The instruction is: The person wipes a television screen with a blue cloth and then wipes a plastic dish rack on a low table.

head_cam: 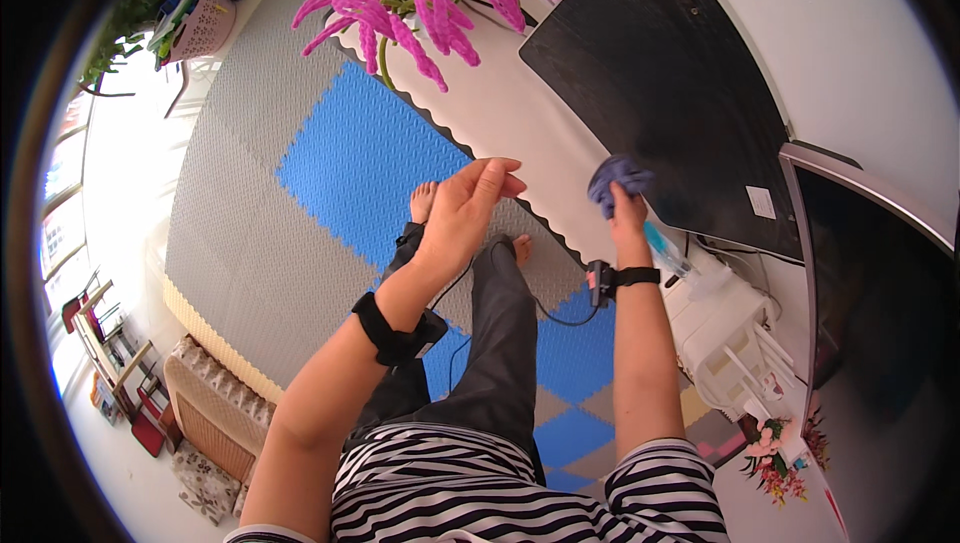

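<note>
My right hand [628, 219] grips a bunched blue-grey cloth [619, 181], held over the right edge of a long white-covered cabinet top [517, 107], in front of a large black panel [660, 85]. My left hand [469, 201] is raised over the floor beside the cabinet's scalloped edge. Its fingers are bent and close together, and I see nothing between them; the palm side is partly hidden. A clear bottle with a blue part [666, 250] lies or stands just below my right hand. Black straps with small devices are on both wrists.
Pink knitted flowers [431, 14] stand at the cabinet's far end. A screen [877, 303] rises at the right, near a white plastic stand [731, 333] and loose cables. Blue and grey foam mats [360, 160] cover the floor. A sofa [206, 423] is at lower left, a pink basket [204, 23] at upper left.
</note>
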Demonstrator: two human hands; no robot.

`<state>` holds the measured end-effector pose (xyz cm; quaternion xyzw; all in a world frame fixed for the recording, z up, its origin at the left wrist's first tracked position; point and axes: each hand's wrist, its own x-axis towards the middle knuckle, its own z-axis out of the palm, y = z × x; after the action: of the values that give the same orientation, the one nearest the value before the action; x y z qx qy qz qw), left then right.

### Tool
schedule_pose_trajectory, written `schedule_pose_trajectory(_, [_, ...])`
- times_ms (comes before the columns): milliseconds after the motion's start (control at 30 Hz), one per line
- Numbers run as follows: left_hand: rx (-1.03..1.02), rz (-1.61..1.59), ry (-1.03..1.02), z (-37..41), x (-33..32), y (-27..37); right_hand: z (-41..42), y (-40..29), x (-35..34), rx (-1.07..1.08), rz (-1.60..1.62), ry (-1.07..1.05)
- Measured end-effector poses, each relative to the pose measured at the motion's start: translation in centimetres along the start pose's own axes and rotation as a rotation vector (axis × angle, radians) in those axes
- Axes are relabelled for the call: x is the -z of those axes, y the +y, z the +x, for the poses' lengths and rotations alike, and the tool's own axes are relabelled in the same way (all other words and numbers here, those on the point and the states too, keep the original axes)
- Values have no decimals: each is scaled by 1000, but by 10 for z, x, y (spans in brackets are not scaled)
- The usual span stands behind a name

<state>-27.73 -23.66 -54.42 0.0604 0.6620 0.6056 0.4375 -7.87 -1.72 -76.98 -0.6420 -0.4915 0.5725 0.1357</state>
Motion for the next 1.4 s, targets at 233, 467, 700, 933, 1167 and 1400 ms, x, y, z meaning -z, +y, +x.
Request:
schedule_pose_trajectory(233, [30,28,88,1,37,-24,-21,40,-12,-109,-186,666])
schedule_pose_trajectory(467, [91,40,149,3,58,-40,40,26,-134,109,-586,331])
schedule_pose_trajectory(700, [48,14,180,6,67,-41,-56,-27,-242,951,-969,-460])
schedule_pose_trajectory(933, [65,39,149,17,63,-45,-64,90,-51,629,-928,230])
schedule_pose_trajectory(1167, [80,23,202,34,70,-66,-40,152,48,-153,-176,547])
schedule_pose_trajectory(1400, [100,17,344,30,104,-51,-75,56,-209,781,-656,-28])
